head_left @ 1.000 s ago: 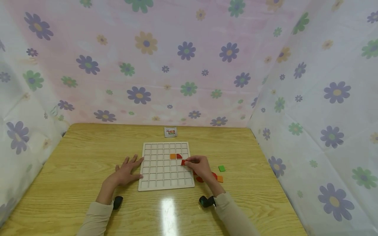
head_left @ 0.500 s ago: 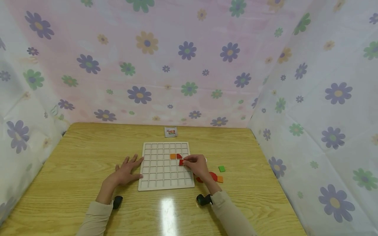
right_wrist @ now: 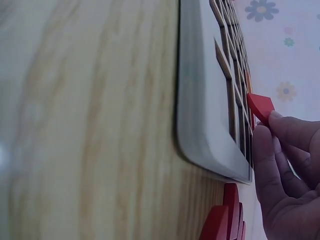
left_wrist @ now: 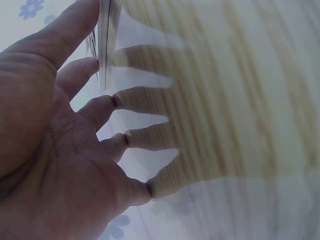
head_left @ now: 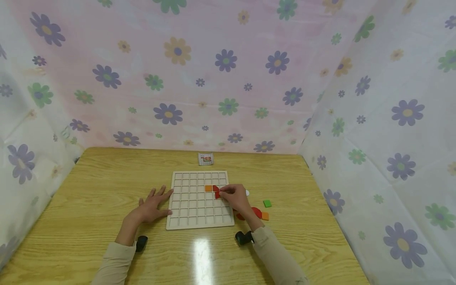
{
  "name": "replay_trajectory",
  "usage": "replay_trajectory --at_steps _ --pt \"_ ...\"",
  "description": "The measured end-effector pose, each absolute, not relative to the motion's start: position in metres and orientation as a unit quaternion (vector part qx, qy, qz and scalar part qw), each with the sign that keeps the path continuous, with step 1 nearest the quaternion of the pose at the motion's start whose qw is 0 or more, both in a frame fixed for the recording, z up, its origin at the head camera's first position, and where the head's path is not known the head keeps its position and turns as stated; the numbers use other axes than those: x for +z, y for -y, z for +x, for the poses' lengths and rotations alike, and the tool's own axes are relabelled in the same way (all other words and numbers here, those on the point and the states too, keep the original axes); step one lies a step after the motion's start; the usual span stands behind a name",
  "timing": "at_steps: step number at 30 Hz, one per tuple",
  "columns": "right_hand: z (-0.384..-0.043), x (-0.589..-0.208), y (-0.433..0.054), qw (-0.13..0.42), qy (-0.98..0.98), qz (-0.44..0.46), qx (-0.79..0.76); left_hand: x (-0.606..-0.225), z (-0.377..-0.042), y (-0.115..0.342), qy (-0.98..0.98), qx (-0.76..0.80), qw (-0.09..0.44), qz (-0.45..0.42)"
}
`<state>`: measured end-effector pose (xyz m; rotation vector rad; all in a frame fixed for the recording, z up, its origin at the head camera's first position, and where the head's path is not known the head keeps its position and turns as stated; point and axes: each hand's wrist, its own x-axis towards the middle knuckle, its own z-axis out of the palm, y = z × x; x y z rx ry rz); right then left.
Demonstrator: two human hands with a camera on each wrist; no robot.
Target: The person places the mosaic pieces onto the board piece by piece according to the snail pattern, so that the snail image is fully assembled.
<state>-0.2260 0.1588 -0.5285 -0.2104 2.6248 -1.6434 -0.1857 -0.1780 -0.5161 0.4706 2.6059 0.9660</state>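
Note:
A pale wooden grid board [head_left: 194,204] lies on the table. My right hand [head_left: 238,200] pinches a small red tile [right_wrist: 261,105] between thumb and fingertip, over the board's right half. Its exact shape is partly covered by the fingers. Directly behind that tile, a red quarter-round tile [head_left: 215,188] sits in a cell, with an orange square tile [head_left: 208,188] to its left. My left hand [head_left: 153,207] is spread flat on the table, fingers apart, its thumb and fingertips at the board's left edge.
Right of the board lie several red pieces [head_left: 256,212], partly hidden by my right forearm, plus an orange tile [head_left: 265,216], a green square tile [head_left: 267,203] and a white piece [head_left: 247,192]. A small picture card [head_left: 205,159] lies behind the board.
My right hand has moved slightly left and away from me with the red tile, bringing it close to the red quarter-round tile. The left hand has stayed in place.

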Motion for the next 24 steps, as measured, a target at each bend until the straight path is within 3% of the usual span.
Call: replay_trajectory --at_steps 24 --pt "-0.2321 -0.5265 -0.1527 0.036 -0.859 -0.057 -0.508 -0.5152 -0.1851 0.1778 -0.916 0.330 0.157 0.165"
